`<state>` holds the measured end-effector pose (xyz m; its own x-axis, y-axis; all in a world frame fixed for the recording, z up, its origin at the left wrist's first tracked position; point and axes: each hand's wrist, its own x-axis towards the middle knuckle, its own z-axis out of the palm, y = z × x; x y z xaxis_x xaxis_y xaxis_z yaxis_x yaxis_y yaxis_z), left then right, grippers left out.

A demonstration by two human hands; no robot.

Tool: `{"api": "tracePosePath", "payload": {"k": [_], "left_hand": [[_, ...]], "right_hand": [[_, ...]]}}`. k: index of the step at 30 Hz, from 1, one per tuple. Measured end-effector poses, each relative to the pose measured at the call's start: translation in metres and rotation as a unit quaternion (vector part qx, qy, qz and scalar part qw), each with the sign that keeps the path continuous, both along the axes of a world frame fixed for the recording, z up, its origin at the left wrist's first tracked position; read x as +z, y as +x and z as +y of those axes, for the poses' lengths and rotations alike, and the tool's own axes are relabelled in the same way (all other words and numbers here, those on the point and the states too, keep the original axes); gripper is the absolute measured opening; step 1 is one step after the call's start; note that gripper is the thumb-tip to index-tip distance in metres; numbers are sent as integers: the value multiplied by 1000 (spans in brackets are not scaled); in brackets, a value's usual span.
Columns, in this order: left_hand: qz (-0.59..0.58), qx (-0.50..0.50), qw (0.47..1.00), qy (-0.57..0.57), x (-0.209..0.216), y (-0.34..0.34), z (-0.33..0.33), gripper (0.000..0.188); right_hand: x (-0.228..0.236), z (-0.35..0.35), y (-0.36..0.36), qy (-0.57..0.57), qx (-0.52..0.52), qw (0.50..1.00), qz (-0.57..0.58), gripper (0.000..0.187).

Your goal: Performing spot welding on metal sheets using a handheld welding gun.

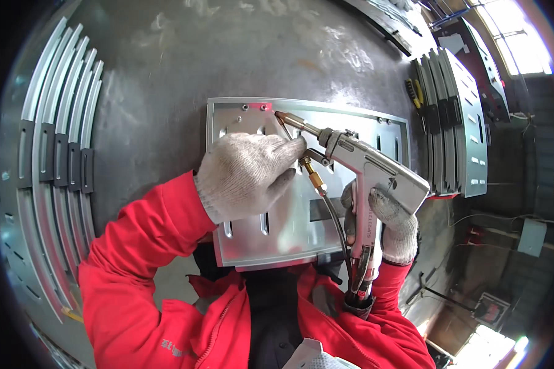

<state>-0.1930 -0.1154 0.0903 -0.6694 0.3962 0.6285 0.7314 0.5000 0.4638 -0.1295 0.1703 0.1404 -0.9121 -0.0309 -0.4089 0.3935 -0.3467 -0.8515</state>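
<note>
My right hand (394, 224), in a knitted glove, is wrapped round the grip of a silver handheld welding gun (375, 169). The gun's copper-coloured nozzle tip (281, 115) points toward the far left corner of a slotted sheet-metal panel (277, 249). My left hand (243, 172), gloved too, reaches over the panel. Its thumb and forefinger close on the thin wire-feed tube below the nozzle, beside a brass fitting (314, 177). Small studs (264, 107) stand along the panel's far edge, and a reddish glow lies round them. My left fingers partly hide the tube.
Several long metal strips (60, 104) with dark slotted ends lie at the left of the grey metal table (160, 67). Stacked slotted panels (468, 123) stand at the right, beside yellow-handled pliers (417, 95). Dark hoses (338, 227) run from the gun toward my right sleeve.
</note>
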Motion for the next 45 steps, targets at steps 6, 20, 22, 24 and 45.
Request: {"api": "tracePosePath", "payload": {"k": [6, 20, 22, 24, 45], "left_hand": [[-35, 2, 999, 7, 1, -2, -7, 49], [-47, 5, 999, 24, -3, -1, -5, 43], [-46, 5, 999, 24, -4, -1, -5, 43], [-42, 9, 999, 23, -4, -2, -5, 42], [-38, 10, 998, 40, -6, -2, -5, 41]], "right_hand": [[-20, 2, -8, 73, -19, 997, 35, 55], [-11, -11, -11, 59, -24, 997, 52, 58], [-8, -14, -13, 61, -23, 997, 49, 58], [-4, -18, -15, 63, -18, 997, 46, 57], [-1, -25, -21, 119, 5, 990, 70, 57]]}}
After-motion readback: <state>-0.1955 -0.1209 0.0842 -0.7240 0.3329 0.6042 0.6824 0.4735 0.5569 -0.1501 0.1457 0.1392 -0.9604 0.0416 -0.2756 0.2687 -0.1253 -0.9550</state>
